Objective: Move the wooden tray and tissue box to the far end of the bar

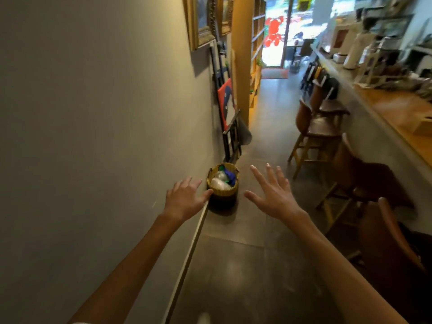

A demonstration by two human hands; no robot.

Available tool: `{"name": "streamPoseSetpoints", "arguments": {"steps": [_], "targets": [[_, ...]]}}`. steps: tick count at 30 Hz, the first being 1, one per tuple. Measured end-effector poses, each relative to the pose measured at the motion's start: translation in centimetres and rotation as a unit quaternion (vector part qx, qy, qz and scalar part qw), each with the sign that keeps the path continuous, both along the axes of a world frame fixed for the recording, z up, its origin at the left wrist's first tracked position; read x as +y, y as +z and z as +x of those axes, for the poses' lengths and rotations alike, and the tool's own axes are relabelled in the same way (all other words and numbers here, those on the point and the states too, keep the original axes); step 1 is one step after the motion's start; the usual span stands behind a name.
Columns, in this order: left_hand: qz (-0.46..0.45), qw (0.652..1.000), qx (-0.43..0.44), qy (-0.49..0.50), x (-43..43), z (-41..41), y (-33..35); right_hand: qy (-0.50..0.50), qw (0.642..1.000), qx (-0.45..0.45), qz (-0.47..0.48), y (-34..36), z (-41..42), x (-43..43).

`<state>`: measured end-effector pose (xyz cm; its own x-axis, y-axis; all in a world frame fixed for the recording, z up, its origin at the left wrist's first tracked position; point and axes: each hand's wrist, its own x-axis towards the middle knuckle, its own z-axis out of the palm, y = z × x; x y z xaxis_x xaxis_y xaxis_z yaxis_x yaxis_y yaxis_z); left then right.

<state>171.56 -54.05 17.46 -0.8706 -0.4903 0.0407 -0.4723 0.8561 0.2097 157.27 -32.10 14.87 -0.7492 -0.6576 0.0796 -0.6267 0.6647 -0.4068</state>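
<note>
Grey plaster wall (93,136), far left of the bar: bare, with gilt-framed pictures (203,19) hung high.

Left hand (184,199), left of the bar: fingers loosely spread, palm down, empty, held out in mid-air over the skirting.

Yellow wicker bin (223,183), left of the bar, against the wall: part-filled with rubbish, likely parked there to keep the aisle free.

Right hand (275,195), nearer the bar: fingers splayed wide, holding and touching nothing.

Brown bar stools (313,127), tucked along the bar front.

Wooden bar (397,111), right edge: appliances crowd its far end.

Pale wooden box (424,126), on the bar's near stretch, cut off by the frame: possibly the tissue box or tray; cannot tell which.

Judgement: nothing picked up yet.
</note>
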Motion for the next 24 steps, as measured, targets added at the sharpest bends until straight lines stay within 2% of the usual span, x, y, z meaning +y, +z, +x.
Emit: {"name": "streamPoseSetpoints", "arguments": {"steps": [5, 9, 13, 17, 24], "targets": [[0.038, 0.996, 0.003, -0.075, -6.5, -14.4, -2.4, -0.111, 0.993, -0.035, 0.014, -1.7, -11.2, -2.9], [0.048, 0.987, -0.001, -0.156, -9.2, -26.9, -3.8, -0.225, 0.971, -0.072, 0.020, -2.4, -18.4, -4.2], [0.010, 0.960, -0.002, -0.278, -6.0, -37.4, -3.1, -0.313, 0.944, -0.102, -0.032, -2.6, -23.5, -3.7], [0.021, 0.920, -0.001, -0.390, -2.3, -47.2, -3.0, -0.389, 0.897, -0.167, -0.127, -2.6, -28.0, -0.6], [0.056, 0.876, 0.017, -0.478, 1.8, -63.9, -3.9, -0.494, 0.839, -0.180, -0.144, -3.4, -39.9, 4.2]]}}
